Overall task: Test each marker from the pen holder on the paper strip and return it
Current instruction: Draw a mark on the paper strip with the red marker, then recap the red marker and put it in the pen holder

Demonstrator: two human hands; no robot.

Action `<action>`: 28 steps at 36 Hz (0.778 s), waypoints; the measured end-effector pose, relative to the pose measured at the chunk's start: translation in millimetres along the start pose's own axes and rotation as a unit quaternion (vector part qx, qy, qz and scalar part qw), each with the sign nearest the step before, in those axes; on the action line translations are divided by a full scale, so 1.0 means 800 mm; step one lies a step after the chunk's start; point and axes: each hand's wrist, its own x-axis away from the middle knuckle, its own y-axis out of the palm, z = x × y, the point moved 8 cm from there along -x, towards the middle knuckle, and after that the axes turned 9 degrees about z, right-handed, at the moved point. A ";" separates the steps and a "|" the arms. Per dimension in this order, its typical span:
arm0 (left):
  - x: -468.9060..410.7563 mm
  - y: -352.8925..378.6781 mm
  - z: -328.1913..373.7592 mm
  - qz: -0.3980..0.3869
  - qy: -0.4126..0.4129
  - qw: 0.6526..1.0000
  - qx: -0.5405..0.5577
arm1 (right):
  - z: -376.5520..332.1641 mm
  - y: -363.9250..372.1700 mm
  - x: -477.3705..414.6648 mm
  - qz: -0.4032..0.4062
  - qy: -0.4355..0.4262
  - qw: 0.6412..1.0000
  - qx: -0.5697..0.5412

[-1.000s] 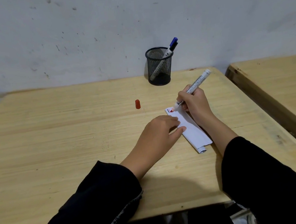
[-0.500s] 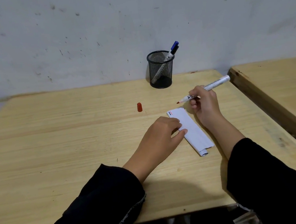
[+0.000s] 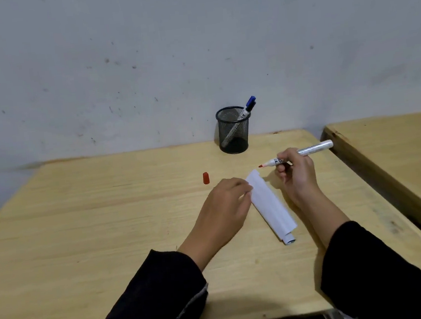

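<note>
Marker (image 3: 297, 154) barrel's middle is hidden inside right hand (image 3: 295, 173).

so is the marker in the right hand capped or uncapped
Uncapped. The marker in the right hand shows a bare red tip, and a red cap lies apart on the table.

Bare wooden tabletop (image 3: 94, 223) lies open left of the left hand's fingers (image 3: 243, 185); only a small red marker cap (image 3: 206, 178) stands just beyond them
</note>
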 end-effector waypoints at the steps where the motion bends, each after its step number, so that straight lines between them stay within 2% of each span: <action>1: -0.005 -0.007 -0.008 0.020 -0.013 1.000 -0.005 | -0.003 0.000 0.001 0.001 -0.001 1.000 -0.002; 5: -0.024 -0.026 -0.056 0.065 -0.079 0.994 -0.043 | -0.019 -0.002 0.004 0.006 -0.006 1.000 -0.008; 8: -0.034 -0.026 -0.086 0.031 -0.138 0.987 -0.075 | -0.031 -0.003 0.004 0.005 -0.010 1.000 -0.017; 13: -0.046 -0.024 -0.094 -0.022 -0.150 0.981 -0.118 | -0.042 0.000 0.009 0.003 -0.008 1.000 -0.028; 17: -0.051 -0.034 -0.095 -0.003 -0.179 0.977 -0.118 | -0.051 0.005 0.018 -0.005 -0.013 0.999 -0.032; 18: -0.051 -0.038 -0.094 0.012 -0.199 0.976 -0.083 | -0.053 0.006 0.020 -0.008 -0.015 0.999 -0.034; 20: -0.049 -0.043 -0.091 0.047 -0.266 0.961 0.062 | -0.057 0.008 0.025 -0.015 -0.017 0.999 -0.037; 23: -0.052 -0.042 -0.082 0.077 -0.318 0.911 0.250 | -0.061 0.017 0.032 -0.039 -0.023 0.998 -0.038; 26: -0.057 -0.041 -0.065 0.086 -0.332 0.871 0.353 | -0.065 0.030 0.039 -0.066 -0.030 0.997 -0.037; 28: -0.059 -0.039 -0.055 0.098 -0.343 0.830 0.429 | -0.068 0.038 0.045 -0.084 -0.039 0.995 -0.042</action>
